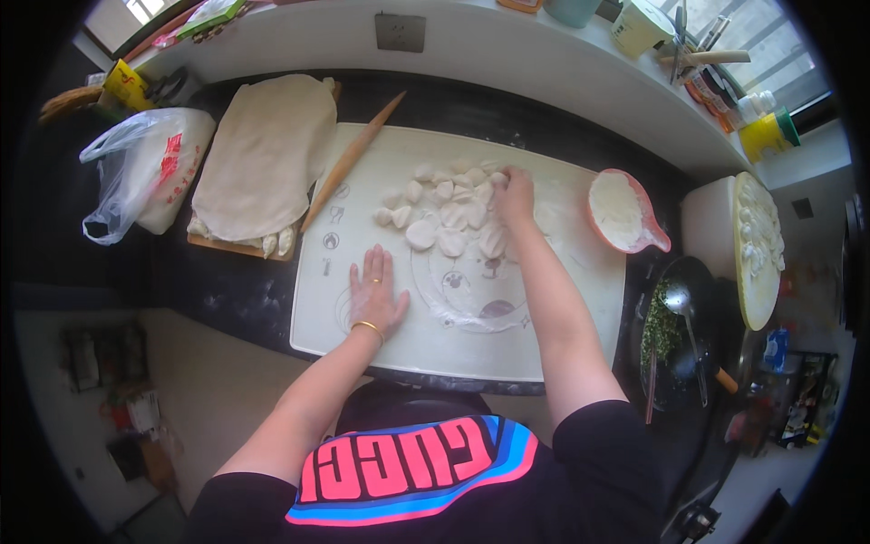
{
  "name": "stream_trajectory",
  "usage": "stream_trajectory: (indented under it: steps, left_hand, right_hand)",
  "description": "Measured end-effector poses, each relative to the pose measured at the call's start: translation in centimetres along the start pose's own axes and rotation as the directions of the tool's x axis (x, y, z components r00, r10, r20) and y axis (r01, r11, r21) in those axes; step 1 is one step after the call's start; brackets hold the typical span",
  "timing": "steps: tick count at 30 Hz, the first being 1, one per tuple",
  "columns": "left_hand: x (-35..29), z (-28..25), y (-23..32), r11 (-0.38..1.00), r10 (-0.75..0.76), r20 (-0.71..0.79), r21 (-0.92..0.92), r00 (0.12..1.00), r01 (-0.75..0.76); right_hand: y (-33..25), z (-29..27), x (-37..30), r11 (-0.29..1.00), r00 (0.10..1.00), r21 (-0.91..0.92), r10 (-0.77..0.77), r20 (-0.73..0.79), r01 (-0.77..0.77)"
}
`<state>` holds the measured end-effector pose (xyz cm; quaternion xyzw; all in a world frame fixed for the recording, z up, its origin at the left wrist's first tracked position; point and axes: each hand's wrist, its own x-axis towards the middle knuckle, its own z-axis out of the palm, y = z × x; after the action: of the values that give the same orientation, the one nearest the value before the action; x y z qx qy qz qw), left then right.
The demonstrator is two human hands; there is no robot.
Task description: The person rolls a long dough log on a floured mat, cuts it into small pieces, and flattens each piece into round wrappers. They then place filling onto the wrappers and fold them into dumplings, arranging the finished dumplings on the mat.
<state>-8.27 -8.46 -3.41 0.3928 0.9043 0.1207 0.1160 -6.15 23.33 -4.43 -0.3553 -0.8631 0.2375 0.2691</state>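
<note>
My left hand (379, 295) lies flat on the white pastry mat (580, 308), fingers spread and holding nothing. At the far side of the mat, my right hand (517, 195) has its fingers curled down on a small dough piece at the right end of a floury pile. The fingertips are partly hidden there. Several small dough pieces (444, 190) make up the pile, with flattened round ones (421, 234) at its near side. Loose flour dusts the mat around them. A tapered wooden rolling pin (353, 163) lies slantwise along the mat's left edge.
Left of the mat, a dough sheet (267, 154) covers a wooden board, beside a plastic bag (149, 172). On the right stand a pink-rimmed bowl (654, 213) of flour, a wok (689, 281) with chopped greens and a metal spoon (678, 299), and a round tray (761, 295) holding white pieces.
</note>
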Motion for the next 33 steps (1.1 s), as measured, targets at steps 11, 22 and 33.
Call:
stream_trajectory:
  steps: [11, 22, 33]
  left_hand:
    - [0.0, -0.3, 0.1, 1.0, -0.006, -0.025, -0.005, 1.0, 0.006]
    - [-0.4, 0.1, -0.5, 1.0, -0.007, -0.047, -0.003, 0.999, 0.007]
    - [-0.2, 0.8, -0.4, 1.0, 0.005, -0.075, 0.01, 0.997, -0.004]
  right_hand:
    - [0.2, -1.5, -2.0, 0.997, 0.994, -0.018, 0.073, 0.077, -0.072]
    - [-1.9, -6.2, -7.5, 0.901, 0.845, 0.231, 0.219, 0.487, -0.367]
    - [-5.0, -8.6, -18.5, 0.948, 0.899, -0.056, -0.276, 0.339, 0.312]
